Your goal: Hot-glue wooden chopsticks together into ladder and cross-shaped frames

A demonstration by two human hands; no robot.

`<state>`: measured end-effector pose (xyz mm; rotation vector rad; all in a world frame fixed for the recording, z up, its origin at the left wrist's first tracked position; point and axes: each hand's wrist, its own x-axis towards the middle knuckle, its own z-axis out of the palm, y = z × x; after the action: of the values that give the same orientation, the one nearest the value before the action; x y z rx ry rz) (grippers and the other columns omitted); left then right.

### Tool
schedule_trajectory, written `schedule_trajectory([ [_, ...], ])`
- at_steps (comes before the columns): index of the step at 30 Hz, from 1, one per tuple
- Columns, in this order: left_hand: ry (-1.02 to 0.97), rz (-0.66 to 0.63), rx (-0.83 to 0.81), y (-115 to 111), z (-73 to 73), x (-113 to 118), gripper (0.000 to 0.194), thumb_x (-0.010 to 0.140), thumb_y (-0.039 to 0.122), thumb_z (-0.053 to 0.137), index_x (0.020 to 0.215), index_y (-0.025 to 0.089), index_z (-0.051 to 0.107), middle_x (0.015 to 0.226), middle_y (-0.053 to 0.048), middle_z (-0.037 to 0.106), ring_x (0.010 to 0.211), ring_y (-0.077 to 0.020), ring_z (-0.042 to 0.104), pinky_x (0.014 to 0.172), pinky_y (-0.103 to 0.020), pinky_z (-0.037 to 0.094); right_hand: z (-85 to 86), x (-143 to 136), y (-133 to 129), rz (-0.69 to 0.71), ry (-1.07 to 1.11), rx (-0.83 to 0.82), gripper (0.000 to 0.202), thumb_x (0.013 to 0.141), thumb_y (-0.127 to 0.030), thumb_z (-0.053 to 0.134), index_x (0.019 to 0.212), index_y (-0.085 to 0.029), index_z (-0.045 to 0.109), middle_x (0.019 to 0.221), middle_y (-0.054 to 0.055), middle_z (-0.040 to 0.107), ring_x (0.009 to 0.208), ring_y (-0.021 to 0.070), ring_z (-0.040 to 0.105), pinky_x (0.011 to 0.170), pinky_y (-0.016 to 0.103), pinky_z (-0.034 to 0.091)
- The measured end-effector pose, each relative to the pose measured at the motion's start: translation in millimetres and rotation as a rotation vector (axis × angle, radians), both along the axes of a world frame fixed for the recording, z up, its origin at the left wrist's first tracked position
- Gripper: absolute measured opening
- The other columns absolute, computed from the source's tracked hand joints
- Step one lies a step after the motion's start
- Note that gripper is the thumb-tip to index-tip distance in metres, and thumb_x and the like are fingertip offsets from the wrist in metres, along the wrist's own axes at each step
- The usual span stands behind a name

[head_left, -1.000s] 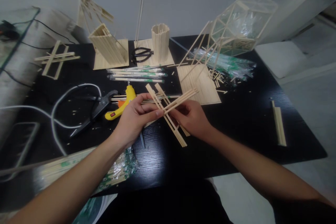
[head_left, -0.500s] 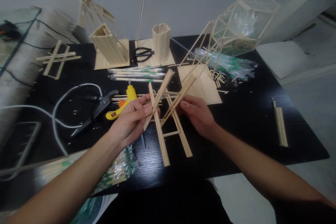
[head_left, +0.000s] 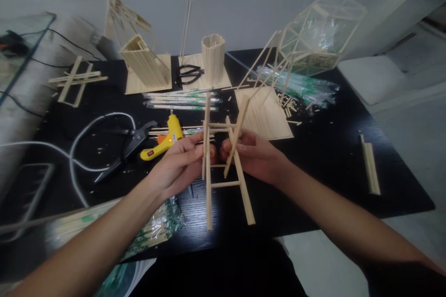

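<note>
Between my hands, above the black table, is a small wooden stick frame [head_left: 226, 184] with crossed legs and thin crossbars. My left hand [head_left: 183, 160] pinches its left side, where the sticks cross. Its right side is gripped by my right hand [head_left: 258, 153], with some fingertips hidden behind the sticks. Just left of my left hand lies a yellow glue gun [head_left: 170, 137], a small light showing on its body. Dark-bladed cutters [head_left: 137, 139] rest further left. Under the frame, thin loose sticks [head_left: 191, 130] lie on the table.
A square stick holder [head_left: 144, 62] and a round one [head_left: 213, 58] stand on stick boards at the back. Black scissors [head_left: 189, 73] lie between them. A polyhedral stick frame [head_left: 320, 37] leans back right. Packaged sticks [head_left: 153, 227] lie front left; a white cable [head_left: 71, 158] loops left.
The stick frame has been turned in my hands, so its crossed sticks now stand more upright and its lower legs point nearer to me. Both hands keep hold of it.
</note>
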<state>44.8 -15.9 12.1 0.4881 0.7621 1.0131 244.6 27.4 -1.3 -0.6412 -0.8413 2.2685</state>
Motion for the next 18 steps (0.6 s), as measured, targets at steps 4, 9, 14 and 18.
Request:
schedule_trajectory([
  [4,-0.042,-0.026,-0.010,-1,-2.0,0,0.047,0.063,0.032,0.102,0.096,0.016,0.073,0.075,-0.001,0.068,0.071,-0.0152,0.067,0.076,-0.028,0.058,-2.3,0,0,0.017,0.028,0.019,0.053,0.068,-0.037,0.097,0.084,-0.026,0.048,0.080,-0.004,0.069,0.074,0.0146,0.069,0.081,0.032,0.060],
  [9,-0.058,-0.046,0.019,-3,-2.6,1,0.047,0.068,0.031,0.100,0.105,0.015,0.075,0.075,-0.002,0.070,0.073,-0.0134,0.067,0.077,-0.024,0.057,-3.4,1,0,0.057,0.096,0.022,0.049,0.073,-0.035,0.096,0.085,-0.025,0.050,0.074,-0.007,0.067,0.067,0.0105,0.067,0.071,0.023,0.058],
  [14,0.032,0.008,0.046,-2,-3.4,1,0.039,0.073,0.034,0.096,0.098,0.015,0.073,0.090,-0.006,0.075,0.082,-0.0167,0.071,0.083,-0.028,0.059,-2.8,3,3,-0.010,0.062,0.101,0.042,0.073,-0.039,0.097,0.087,-0.024,0.061,0.072,-0.007,0.066,0.066,0.0104,0.066,0.068,0.022,0.058],
  [18,0.215,0.148,0.131,4,1.1,-11,0.029,0.082,0.033,0.088,0.090,0.017,0.065,0.089,-0.004,0.076,0.080,-0.0147,0.071,0.081,-0.026,0.058,-1.6,7,10,-0.080,0.032,0.060,0.038,0.070,-0.034,0.099,0.089,-0.022,0.068,0.073,-0.006,0.069,0.066,0.0097,0.067,0.068,0.021,0.059],
])
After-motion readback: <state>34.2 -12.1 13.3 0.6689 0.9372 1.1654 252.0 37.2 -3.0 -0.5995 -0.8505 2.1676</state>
